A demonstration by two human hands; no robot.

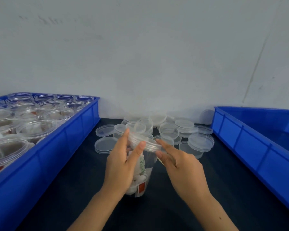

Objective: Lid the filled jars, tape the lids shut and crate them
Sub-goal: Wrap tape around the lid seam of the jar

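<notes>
Jar [140, 174], clear and filled, is held upright on the dark table [223, 189] between both hands. It is wrapped by the left hand [122, 169]; its lid [144, 142] is pinched at the rim by the right hand [182, 170].
</notes>
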